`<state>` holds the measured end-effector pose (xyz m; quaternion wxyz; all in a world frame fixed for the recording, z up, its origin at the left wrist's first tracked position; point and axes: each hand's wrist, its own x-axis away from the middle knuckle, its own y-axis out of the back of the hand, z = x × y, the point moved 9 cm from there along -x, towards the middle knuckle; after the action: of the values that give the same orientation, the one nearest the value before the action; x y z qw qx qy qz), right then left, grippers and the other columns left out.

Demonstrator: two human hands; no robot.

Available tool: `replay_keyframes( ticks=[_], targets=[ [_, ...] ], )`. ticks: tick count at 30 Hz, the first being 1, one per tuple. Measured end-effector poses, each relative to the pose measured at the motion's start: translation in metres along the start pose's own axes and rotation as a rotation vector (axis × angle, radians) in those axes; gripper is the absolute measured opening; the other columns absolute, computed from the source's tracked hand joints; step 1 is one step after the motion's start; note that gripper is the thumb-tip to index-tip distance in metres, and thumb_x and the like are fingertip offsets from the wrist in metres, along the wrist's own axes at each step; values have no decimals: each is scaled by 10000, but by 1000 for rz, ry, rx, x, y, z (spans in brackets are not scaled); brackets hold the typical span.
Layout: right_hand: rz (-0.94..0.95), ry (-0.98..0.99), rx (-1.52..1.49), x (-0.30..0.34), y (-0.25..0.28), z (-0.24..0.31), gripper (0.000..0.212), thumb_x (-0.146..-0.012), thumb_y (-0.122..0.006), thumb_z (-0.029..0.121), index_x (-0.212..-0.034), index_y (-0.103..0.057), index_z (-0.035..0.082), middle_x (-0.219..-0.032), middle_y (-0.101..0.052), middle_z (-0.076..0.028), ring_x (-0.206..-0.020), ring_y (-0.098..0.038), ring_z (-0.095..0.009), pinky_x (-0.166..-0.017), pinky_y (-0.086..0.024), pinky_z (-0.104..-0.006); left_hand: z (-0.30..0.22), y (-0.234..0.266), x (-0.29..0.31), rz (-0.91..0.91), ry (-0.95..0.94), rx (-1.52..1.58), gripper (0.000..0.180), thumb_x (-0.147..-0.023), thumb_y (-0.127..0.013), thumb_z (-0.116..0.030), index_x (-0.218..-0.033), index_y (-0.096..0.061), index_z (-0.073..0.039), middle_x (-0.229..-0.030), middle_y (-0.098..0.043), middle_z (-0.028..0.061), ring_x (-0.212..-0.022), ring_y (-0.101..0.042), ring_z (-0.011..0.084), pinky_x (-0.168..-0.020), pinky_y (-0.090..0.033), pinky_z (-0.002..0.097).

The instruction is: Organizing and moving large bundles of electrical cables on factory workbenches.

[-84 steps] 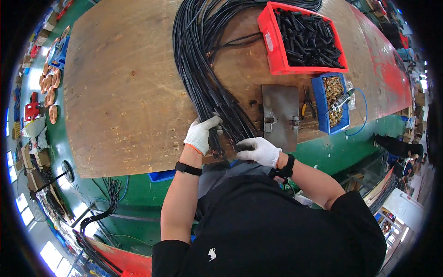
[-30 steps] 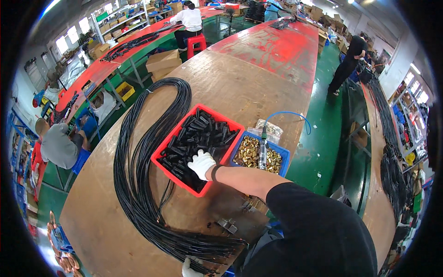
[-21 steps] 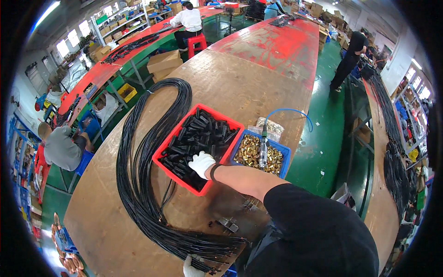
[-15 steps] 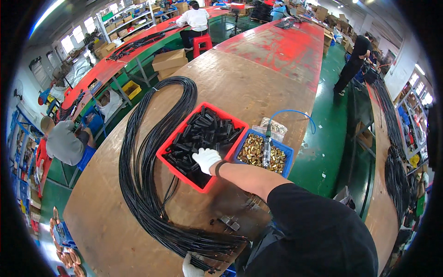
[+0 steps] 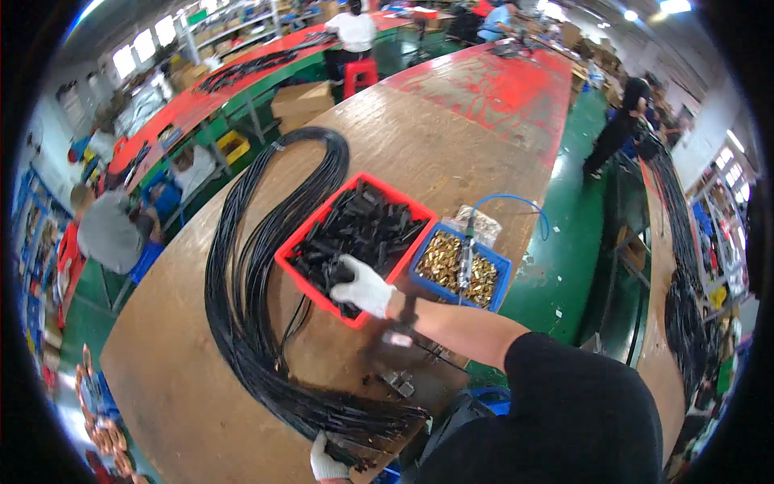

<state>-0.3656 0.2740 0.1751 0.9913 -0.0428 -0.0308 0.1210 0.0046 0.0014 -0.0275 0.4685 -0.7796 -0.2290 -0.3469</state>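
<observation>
My right hand (image 5: 364, 289), in a white glove, reaches over the near side of a red plastic bin (image 5: 355, 319) filled with short black plastic parts (image 5: 371, 222). Its fingers curl round some of those parts, though how many is hidden. Down at the front of the table, my gloved left hand (image 5: 329, 460) closes over the ends of a thick bundle of black cables (image 5: 234, 323). That bundle loops away in a long bend left of the bin.
Right of the red bin, a blue bin (image 5: 501, 284) holds small brass-coloured fittings, with a metal air tool (image 5: 466, 262) and blue hose on top. A small metal fixture (image 5: 399, 382) sits near me. Other people work at tables beyond.
My right hand has drawn slightly toward me inside the red bin, its fingers now curled round black parts. My left hand stays at the cable ends, and the view has shifted slightly.
</observation>
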Motion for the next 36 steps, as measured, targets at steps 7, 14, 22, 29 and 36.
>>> replay_keyframes(
  ticks=[7, 14, 22, 29, 36],
  targets=[
    [505, -540, -413, 149, -151, -125, 397, -885, -719, -49, -1260, -638, 54, -1114, -692, -32, -1003, -676, -168, -923, -585, -355, -7, -44, 13, -57, -93, -183, 432, -1062, -706, -224, -1429, -618, -15, -1209, -745, 108, -1040, -713, 245, -913, -596, 413],
    [667, -650, -225, 191, -206, -181, 413, -877, -765, 35, -1277, -664, 48, -1176, -685, -13, -1114, -642, -157, -1035, -529, -349, -7, -32, 11, 40, -165, -87, 433, -1065, -708, -205, -1444, -608, -19, -1255, -743, 103, -1067, -741, 256, -903, -627, 413],
    [664, -496, 49, 198, -220, -174, 598, -808, -831, 44, -1347, -576, 4, -1259, -656, -66, -1193, -611, -177, -1085, -482, -356, -5, -22, 0, 5, -193, -69, 397, -995, -731, -83, -1369, -641, 12, -1171, -754, 144, -979, -769, 282, -833, -644, 430],
    [573, -335, 255, 187, -190, -184, 527, -834, -808, 107, -1314, -605, 35, -1193, -718, -79, -1139, -660, -167, -1063, -507, -340, -15, -13, 6, -80, -89, -183, 280, -955, -744, -94, -1219, -696, -14, -1009, -756, 90, -805, -720, 214, -708, -596, 356],
    [963, 150, 688, 184, -234, -138, 464, -811, -768, 148, -1255, -640, 103, -1171, -729, -189, -1126, -710, -406, -998, -560, -444, -25, -16, 14, 61, -30, -218, 290, -1045, -741, -253, -1244, -681, -50, -1003, -744, 66, -791, -701, 183, -686, -579, 328]
  ],
)
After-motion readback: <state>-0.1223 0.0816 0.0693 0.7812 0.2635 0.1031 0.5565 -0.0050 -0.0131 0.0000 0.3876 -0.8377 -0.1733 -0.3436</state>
